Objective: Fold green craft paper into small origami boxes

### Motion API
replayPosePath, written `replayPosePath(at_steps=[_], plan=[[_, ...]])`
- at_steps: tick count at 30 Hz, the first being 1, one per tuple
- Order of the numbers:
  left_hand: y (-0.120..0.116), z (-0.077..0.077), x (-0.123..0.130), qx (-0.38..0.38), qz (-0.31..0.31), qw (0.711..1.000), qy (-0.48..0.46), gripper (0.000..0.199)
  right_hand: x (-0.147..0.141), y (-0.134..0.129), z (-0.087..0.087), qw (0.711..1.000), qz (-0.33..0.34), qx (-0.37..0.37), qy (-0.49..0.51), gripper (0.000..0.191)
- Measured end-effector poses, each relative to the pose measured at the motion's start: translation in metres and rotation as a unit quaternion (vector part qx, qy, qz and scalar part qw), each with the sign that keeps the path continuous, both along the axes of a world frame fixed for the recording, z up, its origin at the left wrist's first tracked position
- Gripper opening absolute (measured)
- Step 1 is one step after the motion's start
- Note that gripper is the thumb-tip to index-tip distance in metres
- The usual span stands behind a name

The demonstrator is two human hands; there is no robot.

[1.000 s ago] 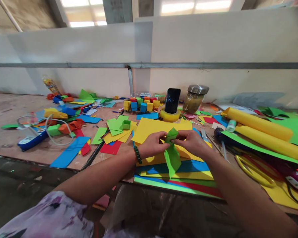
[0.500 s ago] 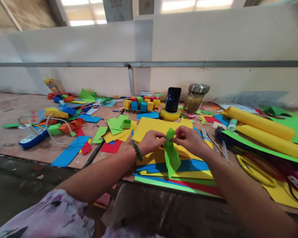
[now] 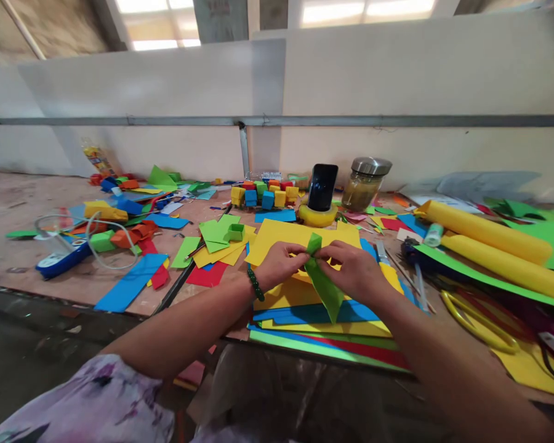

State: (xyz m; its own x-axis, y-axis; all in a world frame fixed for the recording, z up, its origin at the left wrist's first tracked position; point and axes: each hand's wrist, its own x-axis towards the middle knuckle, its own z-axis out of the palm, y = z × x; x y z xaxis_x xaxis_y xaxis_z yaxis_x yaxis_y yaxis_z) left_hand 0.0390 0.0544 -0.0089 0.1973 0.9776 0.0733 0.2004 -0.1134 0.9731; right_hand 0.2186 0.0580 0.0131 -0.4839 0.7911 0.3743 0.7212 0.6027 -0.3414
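Note:
A strip of green paper (image 3: 327, 294), folded near its upper end, hangs slanting between my two hands. My left hand (image 3: 284, 261) pinches it from the left near the fold, with a dark green bead bracelet on the wrist. From the right, my right hand (image 3: 351, 267) grips the same fold between thumb and fingers. Under both hands lies a stack of coloured sheets, with a yellow sheet (image 3: 277, 237) on top and a blue sheet (image 3: 300, 312) at the front. A small green paper box (image 3: 236, 232) sits to the left on loose green pieces.
A phone (image 3: 322, 186) leans on a yellow tape roll (image 3: 317, 215), beside a lidded glass jar (image 3: 365, 183). Small paper cubes (image 3: 264, 195) stand behind. On the right are yellow rolls (image 3: 489, 231), a glue stick (image 3: 434, 234) and yellow-handled scissors (image 3: 477, 323). A blue glue gun-like tool (image 3: 64, 257) lies left.
The green strip's lower end has swung to the right and now shows narrower. My right fingers have closed in beside the left ones at the fold.

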Motion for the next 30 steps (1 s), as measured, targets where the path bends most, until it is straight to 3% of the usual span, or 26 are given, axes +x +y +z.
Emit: replayPosePath(at_steps=[8, 13, 18, 24, 30], plan=[[-0.004, 0.009, 0.001, -0.051, 0.002, 0.998, -0.020, 0.024, 0.002, 0.000, 0.001, 1.000, -0.015, 0.004, 0.010, 0.020], [-0.003, 0.013, -0.002, -0.098, 0.006, 0.993, -0.061, 0.016, 0.001, -0.002, -0.001, 1.000, 0.017, 0.005, 0.012, 0.023], [0.001, 0.012, -0.003, -0.061, 0.018, 0.997, -0.046, 0.020, -0.002, -0.003, -0.002, 0.999, 0.043, 0.007, 0.014, 0.023], [0.001, 0.015, -0.006, -0.037, 0.029, 0.999, -0.019, 0.018, 0.005, 0.010, 0.001, 0.970, 0.005, -0.131, 0.205, 0.028], [-0.002, 0.018, -0.009, -0.016, 0.009, 0.999, -0.049, 0.021, 0.009, 0.004, 0.010, 0.976, 0.046, -0.079, 0.200, 0.022]])
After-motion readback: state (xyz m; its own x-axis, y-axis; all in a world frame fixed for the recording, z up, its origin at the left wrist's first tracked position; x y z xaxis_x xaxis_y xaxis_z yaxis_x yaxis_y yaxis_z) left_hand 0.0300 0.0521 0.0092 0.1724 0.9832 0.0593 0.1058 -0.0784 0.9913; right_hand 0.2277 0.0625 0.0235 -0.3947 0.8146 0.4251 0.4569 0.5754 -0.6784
